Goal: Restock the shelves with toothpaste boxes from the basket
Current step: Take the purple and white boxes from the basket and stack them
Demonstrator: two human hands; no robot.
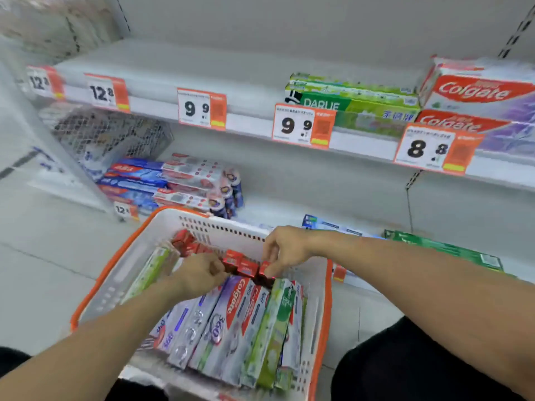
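A white basket with an orange rim point(115, 264) sits low in front of me, packed with several toothpaste boxes point(231, 325) standing on end, purple-white and green ones. Both hands reach into its far end. My left hand point(199, 274) grips the red ends of several boxes point(246, 266). My right hand point(285, 248) pinches the red end of a neighbouring box point(266, 272) from above. More red boxes point(185, 241) lie at the basket's far left corner.
The upper shelf point(202, 79) carries green Darlie boxes point(353, 107) and Colgate boxes point(480, 102) at the right, behind price tags point(304, 125). On the lower shelf lie blue and red boxes point(170, 183), a wire basket point(113, 134) and green boxes point(443, 248).
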